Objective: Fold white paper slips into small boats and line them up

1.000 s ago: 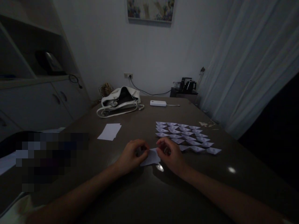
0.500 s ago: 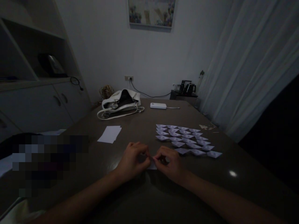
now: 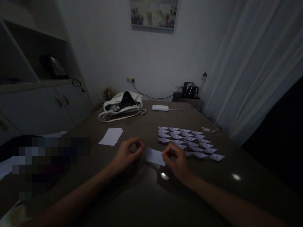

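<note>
A small folded white paper (image 3: 155,156) lies on the dark table (image 3: 146,195) between my hands. My right hand (image 3: 176,160) pinches its right edge with thumb and fingertips. My left hand (image 3: 126,153) sits just left of the paper, fingers curled with thumb and forefinger touching, apart from the sheet. Just beyond my right hand, several folded paper boats (image 3: 189,142) stand in rows. A small stack of blank white sheets (image 3: 111,136) lies ahead of my left hand.
A white handbag (image 3: 121,105) and a white power bank (image 3: 160,107) with its cable lie at the table's far end. A kettle (image 3: 189,89) stands on a side stand by the curtain. Cabinets line the left wall. A blurred patch covers the left edge.
My hands, together over the paper a second ago, have drawn apart. The left hand has come off the paper and the right keeps hold of it, now stretched flat and wider.
</note>
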Demonstrator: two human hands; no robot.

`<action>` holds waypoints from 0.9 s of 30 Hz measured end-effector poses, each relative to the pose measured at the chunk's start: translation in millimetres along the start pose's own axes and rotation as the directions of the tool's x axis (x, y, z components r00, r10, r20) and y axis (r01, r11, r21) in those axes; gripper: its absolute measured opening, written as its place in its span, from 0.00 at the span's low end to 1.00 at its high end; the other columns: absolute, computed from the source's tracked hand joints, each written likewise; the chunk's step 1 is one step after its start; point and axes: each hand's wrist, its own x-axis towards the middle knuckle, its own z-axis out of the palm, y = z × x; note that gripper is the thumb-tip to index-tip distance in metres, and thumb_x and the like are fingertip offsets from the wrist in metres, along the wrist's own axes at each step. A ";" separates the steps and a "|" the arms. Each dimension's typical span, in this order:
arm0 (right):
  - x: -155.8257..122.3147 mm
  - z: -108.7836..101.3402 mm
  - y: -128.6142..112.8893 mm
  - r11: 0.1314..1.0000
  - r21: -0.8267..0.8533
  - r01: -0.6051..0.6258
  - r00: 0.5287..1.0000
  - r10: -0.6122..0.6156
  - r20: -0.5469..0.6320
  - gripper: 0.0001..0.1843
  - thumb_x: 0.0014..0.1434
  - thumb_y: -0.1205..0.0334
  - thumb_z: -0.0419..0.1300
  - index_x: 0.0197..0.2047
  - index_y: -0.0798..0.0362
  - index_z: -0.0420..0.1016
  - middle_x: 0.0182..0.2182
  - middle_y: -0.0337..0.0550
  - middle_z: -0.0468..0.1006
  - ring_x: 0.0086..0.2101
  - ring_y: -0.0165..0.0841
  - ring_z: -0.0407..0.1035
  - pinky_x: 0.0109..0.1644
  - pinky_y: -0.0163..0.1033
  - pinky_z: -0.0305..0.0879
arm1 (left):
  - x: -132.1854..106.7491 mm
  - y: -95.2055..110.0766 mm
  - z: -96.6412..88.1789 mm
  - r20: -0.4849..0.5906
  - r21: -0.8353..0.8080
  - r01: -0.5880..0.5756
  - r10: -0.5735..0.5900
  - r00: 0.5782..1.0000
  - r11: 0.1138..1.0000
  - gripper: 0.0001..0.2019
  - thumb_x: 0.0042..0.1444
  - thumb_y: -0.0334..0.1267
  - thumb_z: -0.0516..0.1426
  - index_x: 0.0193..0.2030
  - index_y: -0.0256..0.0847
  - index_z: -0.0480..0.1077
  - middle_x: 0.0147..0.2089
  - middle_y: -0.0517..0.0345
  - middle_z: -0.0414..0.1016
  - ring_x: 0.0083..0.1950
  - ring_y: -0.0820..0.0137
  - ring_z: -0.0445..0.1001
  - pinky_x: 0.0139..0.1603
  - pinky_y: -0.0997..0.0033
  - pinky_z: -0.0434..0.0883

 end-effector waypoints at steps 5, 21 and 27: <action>0.5 -0.1 -1.9 1.000 -0.006 0.004 1.000 -0.004 0.008 0.07 0.52 0.67 0.56 0.24 0.52 0.63 0.22 0.35 0.65 0.24 0.28 0.63 0.27 0.32 0.60 | -4.4 4.1 4.6 0.038 0.025 -0.030 0.029 0.999 0.999 0.08 0.57 0.40 0.55 0.37 0.38 0.72 0.36 0.55 0.74 0.38 0.66 0.71 0.40 0.66 0.66; -5.6 4.6 -9.0 0.935 -0.330 0.131 0.987 -0.091 0.134 0.06 0.45 0.74 0.56 0.25 0.54 0.67 0.23 0.37 0.68 0.27 0.30 0.64 0.30 0.34 0.55 | -13.7 17.0 13.1 0.184 0.012 -0.207 0.202 0.962 0.978 0.05 0.51 0.30 0.54 0.26 0.38 0.68 0.26 0.62 0.72 0.32 0.70 0.70 0.40 0.68 0.60; -1.5 3.4 -4.2 0.946 -0.324 0.003 0.996 0.024 0.080 0.05 0.46 0.73 0.55 0.25 0.54 0.66 0.22 0.36 0.67 0.25 0.29 0.62 0.28 0.33 0.55 | -10.3 13.5 8.1 -0.003 -0.024 -0.128 0.128 0.992 0.991 0.08 0.50 0.32 0.52 0.21 0.38 0.63 0.23 0.62 0.66 0.29 0.70 0.67 0.34 0.70 0.61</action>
